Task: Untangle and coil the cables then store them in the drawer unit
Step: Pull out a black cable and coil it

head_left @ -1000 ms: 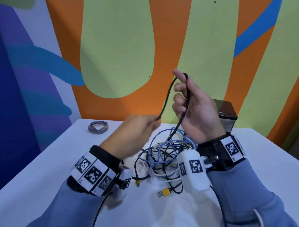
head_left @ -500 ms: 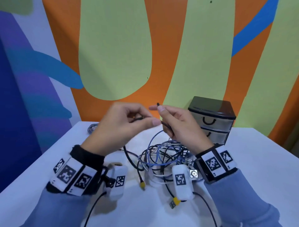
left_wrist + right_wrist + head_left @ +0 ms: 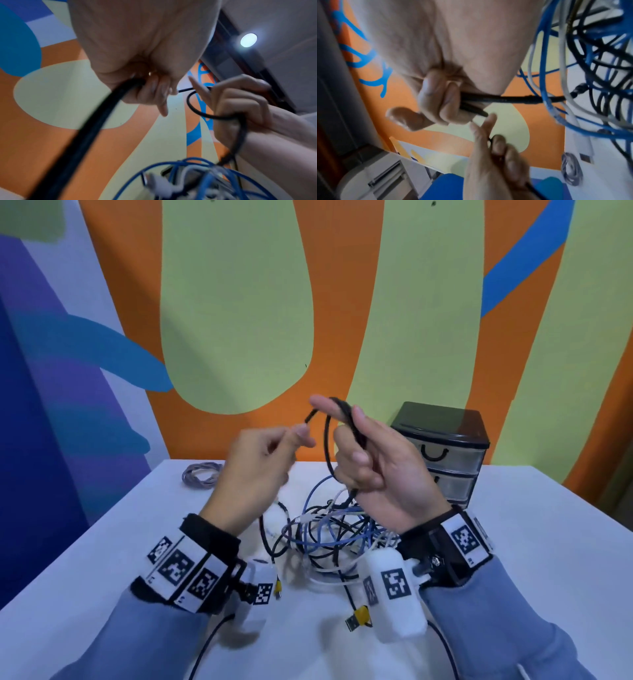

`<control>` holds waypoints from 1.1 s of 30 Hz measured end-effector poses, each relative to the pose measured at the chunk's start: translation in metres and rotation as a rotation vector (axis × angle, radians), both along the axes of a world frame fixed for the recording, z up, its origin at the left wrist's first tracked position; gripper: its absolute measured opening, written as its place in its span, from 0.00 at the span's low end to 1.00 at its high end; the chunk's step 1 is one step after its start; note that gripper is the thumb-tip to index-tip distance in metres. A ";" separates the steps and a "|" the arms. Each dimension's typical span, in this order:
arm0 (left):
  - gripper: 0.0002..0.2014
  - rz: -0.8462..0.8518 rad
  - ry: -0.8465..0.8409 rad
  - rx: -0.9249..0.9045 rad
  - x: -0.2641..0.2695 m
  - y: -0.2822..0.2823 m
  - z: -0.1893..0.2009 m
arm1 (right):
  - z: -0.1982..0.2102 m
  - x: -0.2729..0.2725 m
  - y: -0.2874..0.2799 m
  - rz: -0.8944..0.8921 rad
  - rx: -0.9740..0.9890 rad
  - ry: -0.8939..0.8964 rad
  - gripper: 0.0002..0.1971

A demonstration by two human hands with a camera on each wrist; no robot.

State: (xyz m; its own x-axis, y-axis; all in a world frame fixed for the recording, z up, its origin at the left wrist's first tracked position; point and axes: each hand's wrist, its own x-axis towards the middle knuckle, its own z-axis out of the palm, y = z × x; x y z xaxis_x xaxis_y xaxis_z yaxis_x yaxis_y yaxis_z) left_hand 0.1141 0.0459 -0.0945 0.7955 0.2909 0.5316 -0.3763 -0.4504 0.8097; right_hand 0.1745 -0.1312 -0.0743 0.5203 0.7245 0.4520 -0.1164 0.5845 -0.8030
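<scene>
A black cable [image 3: 328, 440] is looped around the raised fingers of my right hand [image 3: 337, 409], which grips the turns against the thumb. To its left, my left hand [image 3: 301, 434] pinches the cable's free end between thumb and forefinger. The left wrist view shows my left hand [image 3: 154, 88] curled round the black cable [image 3: 89, 132], with the loop held by the right hand [image 3: 240, 102]. My right hand [image 3: 447, 102] clasps the black cable [image 3: 505, 99]. A tangle of blue, white and black cables [image 3: 329, 532] lies on the white table [image 3: 534, 559] below both hands. The drawer unit [image 3: 445, 453] stands behind, drawers closed.
A coiled grey cable [image 3: 202, 474] lies at the table's back left, also seen as the grey coil [image 3: 571, 170]. A yellow-collared USB plug [image 3: 358, 618] sticks out toward the front edge. A painted wall [image 3: 239, 320] rises right behind the table.
Both hands have risen from just above the tangle. My right hand now holds a loop of the black cable high, and the left hand has moved apart from it, pinching the end.
</scene>
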 end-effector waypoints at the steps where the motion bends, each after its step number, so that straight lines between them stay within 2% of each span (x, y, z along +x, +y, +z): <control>1: 0.14 -0.049 0.075 0.065 0.002 -0.005 -0.004 | 0.001 0.001 0.000 -0.035 0.059 0.044 0.24; 5: 0.10 -0.249 0.245 0.408 -0.007 -0.029 -0.008 | -0.002 0.012 -0.002 -0.225 0.281 0.250 0.23; 7: 0.10 -0.255 0.216 0.562 -0.013 -0.038 -0.007 | -0.006 0.021 -0.004 -0.371 0.290 0.236 0.22; 9: 0.13 -0.237 0.139 0.631 -0.018 -0.043 -0.004 | -0.009 0.027 -0.005 -0.525 0.176 0.126 0.21; 12: 0.08 -0.174 0.001 0.555 -0.023 -0.042 0.005 | -0.012 0.026 -0.002 -0.643 -0.080 -0.098 0.19; 15: 0.05 -0.166 -0.147 0.303 -0.026 -0.031 0.011 | -0.014 0.019 0.002 -0.655 -0.274 -0.291 0.19; 17: 0.08 -0.164 -0.219 0.163 -0.026 -0.023 0.014 | -0.014 0.014 0.003 -0.515 -0.365 -0.337 0.15; 19: 0.11 -0.143 -0.253 0.063 -0.024 -0.016 0.015 | -0.012 0.010 0.001 -0.288 -0.411 -0.331 0.15; 22: 0.15 -0.096 -0.234 0.021 -0.023 -0.008 0.016 | -0.008 0.008 -0.003 -0.146 -0.410 -0.340 0.14; 27: 0.18 -0.128 -0.132 0.029 -0.020 0.010 0.018 | -0.007 0.010 -0.009 -0.233 -0.433 -0.326 0.19; 30: 0.12 -0.131 -0.043 -0.004 -0.018 0.020 0.016 | -0.007 0.013 -0.008 -0.341 -0.322 -0.208 0.18; 33: 0.13 -0.201 0.066 -0.025 -0.017 0.024 0.014 | -0.003 0.020 -0.013 -0.344 -0.068 0.036 0.18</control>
